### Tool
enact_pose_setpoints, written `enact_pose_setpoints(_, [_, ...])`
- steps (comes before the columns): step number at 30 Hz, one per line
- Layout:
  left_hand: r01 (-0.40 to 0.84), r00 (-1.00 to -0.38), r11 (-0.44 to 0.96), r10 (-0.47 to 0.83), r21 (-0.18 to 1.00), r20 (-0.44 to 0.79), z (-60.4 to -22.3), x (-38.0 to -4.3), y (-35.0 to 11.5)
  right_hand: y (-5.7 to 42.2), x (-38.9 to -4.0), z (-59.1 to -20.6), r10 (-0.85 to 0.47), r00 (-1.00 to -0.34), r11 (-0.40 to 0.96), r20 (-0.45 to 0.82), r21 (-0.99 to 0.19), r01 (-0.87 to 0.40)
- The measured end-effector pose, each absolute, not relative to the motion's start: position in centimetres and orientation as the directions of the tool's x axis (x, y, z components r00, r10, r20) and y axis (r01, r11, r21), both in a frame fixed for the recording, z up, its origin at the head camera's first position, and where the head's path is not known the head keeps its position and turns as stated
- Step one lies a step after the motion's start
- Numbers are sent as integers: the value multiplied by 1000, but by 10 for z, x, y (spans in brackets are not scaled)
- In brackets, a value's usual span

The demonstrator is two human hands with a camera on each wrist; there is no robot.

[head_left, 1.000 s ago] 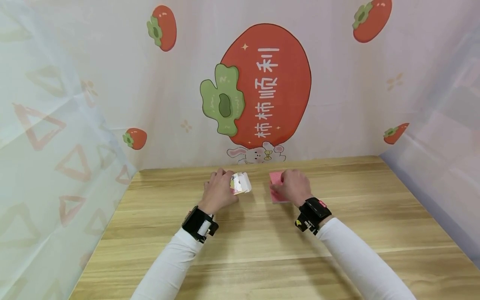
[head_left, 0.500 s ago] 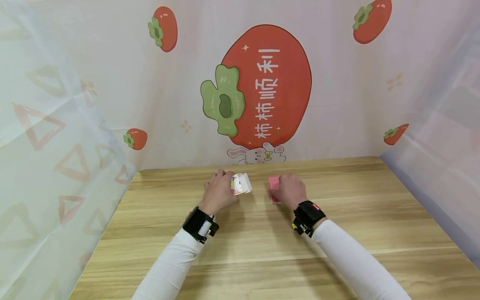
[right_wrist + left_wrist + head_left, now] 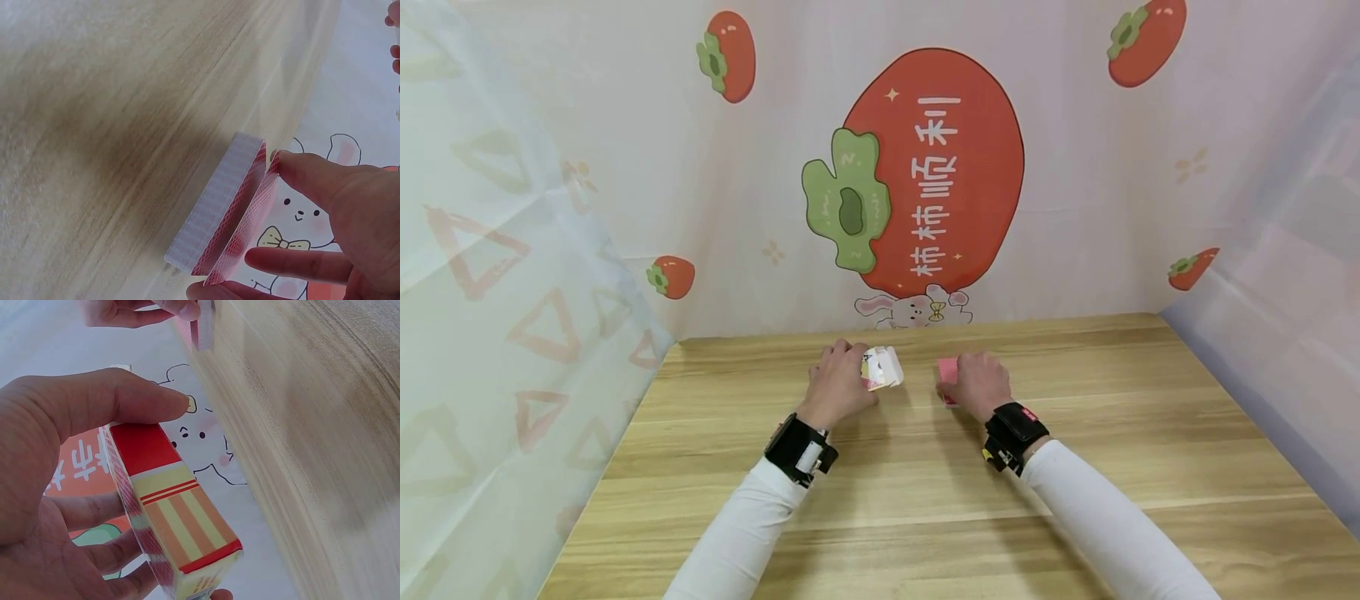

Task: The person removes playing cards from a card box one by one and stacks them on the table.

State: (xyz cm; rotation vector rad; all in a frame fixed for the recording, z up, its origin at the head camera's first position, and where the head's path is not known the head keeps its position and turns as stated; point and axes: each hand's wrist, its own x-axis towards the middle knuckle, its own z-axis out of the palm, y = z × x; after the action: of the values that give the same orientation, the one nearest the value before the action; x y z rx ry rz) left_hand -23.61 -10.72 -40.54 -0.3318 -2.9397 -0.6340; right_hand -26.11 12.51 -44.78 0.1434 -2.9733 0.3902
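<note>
My left hand (image 3: 837,385) grips a playing-card box (image 3: 882,367) at the left. In the left wrist view the thumb presses one side of the box (image 3: 178,506), with fingers round the other; its side is red, yellow and striped. White flaps stand out at the end facing right. My right hand (image 3: 979,385) is over a red-backed deck of playing cards (image 3: 215,206) lying on the table. Thumb and fingers pinch a thin red-patterned card (image 3: 247,225) by its ends, tilted up with a narrow gap above the deck. I cannot tell if it is just one card.
The wooden table (image 3: 910,517) stretches toward me and to both sides. Behind it hangs a pale cloth (image 3: 1052,250) printed with persimmons and a rabbit. More patterned cloth (image 3: 535,275) walls the left side, and the right side too.
My right hand has shifted slightly left and closed its hold over the deck, covering more of it. My left hand and the card box have stayed in place.
</note>
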Motion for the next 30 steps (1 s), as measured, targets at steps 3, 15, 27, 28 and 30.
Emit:
enact_pose_setpoints(3, [235,-969,889,186,393,160,-405,-236,-107,124,-261,-448,-73,-988,962,138,-252,-107])
enact_pose_setpoints(15, [242,-968,880,191,408,162,-405,-233,-108,123,-262,-449,-81,-990,960,115,-257,-109])
enact_pose_setpoints(27, [232,-971,883,184,407,155,-406,-234,-110,122,-264,-451,-81,-991,962,109,-251,-106])
enact_pose_setpoints(28, [230,-971,883,182,409,154,-407,-234,-110,122,-264,-452,-79,-991,963,108,-248,-104])
enact_pose_setpoints(30, [222,-973,882,174,415,152,-409,-234,-111,122,-263,-452,-78,-992,964,104,-247,-102])
